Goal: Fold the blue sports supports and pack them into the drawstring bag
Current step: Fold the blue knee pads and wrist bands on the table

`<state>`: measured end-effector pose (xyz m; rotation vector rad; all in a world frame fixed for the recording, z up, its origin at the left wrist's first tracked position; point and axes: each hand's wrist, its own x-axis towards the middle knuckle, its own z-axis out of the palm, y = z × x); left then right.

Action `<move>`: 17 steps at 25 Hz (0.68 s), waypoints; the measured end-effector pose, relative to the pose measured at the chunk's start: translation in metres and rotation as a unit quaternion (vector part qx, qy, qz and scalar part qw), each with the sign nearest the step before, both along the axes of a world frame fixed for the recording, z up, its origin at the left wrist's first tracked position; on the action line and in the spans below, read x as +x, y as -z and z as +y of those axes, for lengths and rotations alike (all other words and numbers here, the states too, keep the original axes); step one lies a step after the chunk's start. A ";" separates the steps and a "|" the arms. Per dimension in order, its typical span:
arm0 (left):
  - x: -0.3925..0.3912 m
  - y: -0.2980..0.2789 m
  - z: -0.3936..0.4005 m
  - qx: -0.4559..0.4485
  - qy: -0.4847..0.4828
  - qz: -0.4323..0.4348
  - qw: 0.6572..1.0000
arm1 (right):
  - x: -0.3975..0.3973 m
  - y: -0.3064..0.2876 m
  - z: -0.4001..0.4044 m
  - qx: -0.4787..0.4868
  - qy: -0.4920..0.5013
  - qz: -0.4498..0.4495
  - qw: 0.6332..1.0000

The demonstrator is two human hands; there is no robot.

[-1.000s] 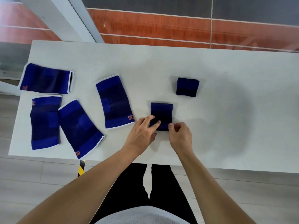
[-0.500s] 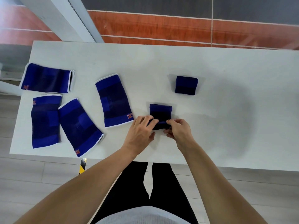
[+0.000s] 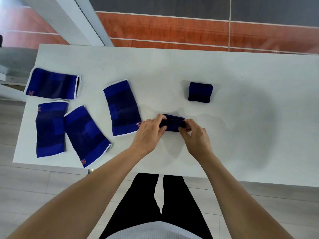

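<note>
- Blue support (image 3: 173, 122) sat mid-fold between both hands, near the front of the white bench (image 3: 224, 69), close to my body so I could press down on it without reaching
- My left hand (image 3: 148, 133) pinched its left end, fingers curled over the top, to stop the layers springing apart
- My right hand (image 3: 195, 135) gripped the right end the same way, thumb tucked under, so the fold stayed square
- One folded support (image 3: 200, 92) lay farther back on the right, well apart, I'd judge to keep finished pieces separate
- Four flat supports waited on the left: one (image 3: 123, 107) just beside my left hand, two (image 3: 51, 128) (image 3: 86, 135) overlapping at the front edge, one (image 3: 52, 83) behind them
- No drawstring bag was in view, so packing looked a long way off
</note>
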<state>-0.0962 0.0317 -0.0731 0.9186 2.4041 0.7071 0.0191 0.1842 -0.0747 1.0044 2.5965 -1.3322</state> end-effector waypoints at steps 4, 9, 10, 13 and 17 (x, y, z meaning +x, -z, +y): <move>-0.008 0.008 0.014 0.011 -0.028 -0.004 1.000 | -0.012 -0.002 -0.002 -0.026 0.049 -0.015 0.998; -0.011 0.022 0.019 -0.017 -0.048 0.073 0.996 | -0.025 0.009 -0.006 0.091 0.015 -0.074 0.993; -0.012 0.025 0.019 -0.014 -0.043 0.093 0.995 | -0.026 0.011 -0.007 0.111 0.013 -0.079 0.991; -0.018 0.032 0.020 0.003 -0.011 0.135 0.991 | -0.032 0.016 -0.008 0.172 0.016 -0.078 0.982; -0.018 0.033 0.027 -0.023 -0.019 0.174 0.984 | -0.036 0.012 -0.012 0.275 -0.023 0.029 0.961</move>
